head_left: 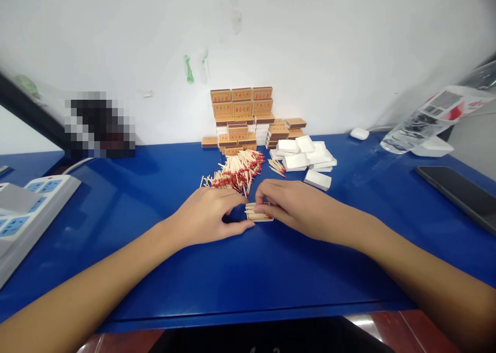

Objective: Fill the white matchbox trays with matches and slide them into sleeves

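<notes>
On the blue table lies a small white matchbox tray (pixel 265 219) with a layer of matches (pixel 252 214) in it. My left hand (pixel 207 213) grips the tray's left end, thumb at the near side and fingers at the far side. Over the tray, my right hand (pixel 300 205) is closed, its thumb and fingertips pinched together on matches. Just beyond the hands spreads a loose heap of red-tipped matches (pixel 238 171). A smaller bunch of matches (pixel 277 167) lies right of it, beside a pile of white trays (pixel 306 154).
Orange matchboxes (pixel 242 108) are stacked against the wall. A power strip (pixel 39 203) sits at the left. To the right are a dark phone (pixel 457 193), a tilted plastic bottle (pixel 422 118) and a white earbud case (pixel 359 133). The table's front edge (pixel 248 317) runs below the arms.
</notes>
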Tool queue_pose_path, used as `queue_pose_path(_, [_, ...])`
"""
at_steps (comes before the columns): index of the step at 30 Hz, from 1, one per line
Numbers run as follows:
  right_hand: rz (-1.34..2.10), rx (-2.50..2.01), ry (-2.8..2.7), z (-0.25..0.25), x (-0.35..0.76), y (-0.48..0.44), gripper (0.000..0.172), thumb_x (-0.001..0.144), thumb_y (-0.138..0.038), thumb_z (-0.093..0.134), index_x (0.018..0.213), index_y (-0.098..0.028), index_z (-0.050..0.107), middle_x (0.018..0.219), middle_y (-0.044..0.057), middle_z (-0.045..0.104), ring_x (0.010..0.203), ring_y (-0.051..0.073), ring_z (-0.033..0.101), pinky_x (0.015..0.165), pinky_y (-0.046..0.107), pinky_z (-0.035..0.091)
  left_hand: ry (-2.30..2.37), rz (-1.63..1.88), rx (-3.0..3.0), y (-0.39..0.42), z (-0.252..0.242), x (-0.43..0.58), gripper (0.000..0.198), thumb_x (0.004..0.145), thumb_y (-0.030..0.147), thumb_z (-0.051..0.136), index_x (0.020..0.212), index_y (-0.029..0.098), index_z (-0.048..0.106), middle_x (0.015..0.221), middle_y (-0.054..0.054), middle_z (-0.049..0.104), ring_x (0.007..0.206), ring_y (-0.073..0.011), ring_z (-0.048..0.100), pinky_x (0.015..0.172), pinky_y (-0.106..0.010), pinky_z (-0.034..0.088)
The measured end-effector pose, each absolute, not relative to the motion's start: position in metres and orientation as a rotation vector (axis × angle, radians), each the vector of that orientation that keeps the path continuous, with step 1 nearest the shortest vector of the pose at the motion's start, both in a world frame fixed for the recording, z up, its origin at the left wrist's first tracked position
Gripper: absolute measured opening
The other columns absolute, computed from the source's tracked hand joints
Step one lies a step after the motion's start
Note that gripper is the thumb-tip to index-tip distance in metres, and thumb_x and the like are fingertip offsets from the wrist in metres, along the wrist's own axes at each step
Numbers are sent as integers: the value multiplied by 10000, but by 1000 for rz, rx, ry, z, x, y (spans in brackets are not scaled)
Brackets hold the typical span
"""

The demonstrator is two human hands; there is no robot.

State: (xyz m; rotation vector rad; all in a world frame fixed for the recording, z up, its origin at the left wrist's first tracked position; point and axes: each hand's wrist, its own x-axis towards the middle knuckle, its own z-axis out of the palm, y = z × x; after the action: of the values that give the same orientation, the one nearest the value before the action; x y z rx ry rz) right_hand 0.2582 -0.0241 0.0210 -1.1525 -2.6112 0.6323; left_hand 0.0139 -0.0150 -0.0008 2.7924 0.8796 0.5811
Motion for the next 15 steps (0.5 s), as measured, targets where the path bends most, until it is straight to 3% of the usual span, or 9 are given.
queue_pose_path(7, [581, -1163, -2631, 20, 262, -23, 222, 1047, -352, 521, 886, -217, 593, 940, 30, 697, 803, 174, 610, 699, 304, 391, 877, 587, 2777, -15, -1, 14, 292, 934, 450, 681, 1033, 183, 742, 706, 31, 644, 579, -105, 574, 565, -242, 420])
queue_pose_path(15, [557, -1110, -2603, 17, 257, -24, 126, 1027, -276, 550, 954, -211, 629, 974, 31, 697, 832, 167, 619, 716, 291, 413, 885, 580, 2774, -15, -1, 14, 294, 937, 464, 673, 997, 183, 734, 713, 28, 651, 589, -107, 580, 566, -241, 422])
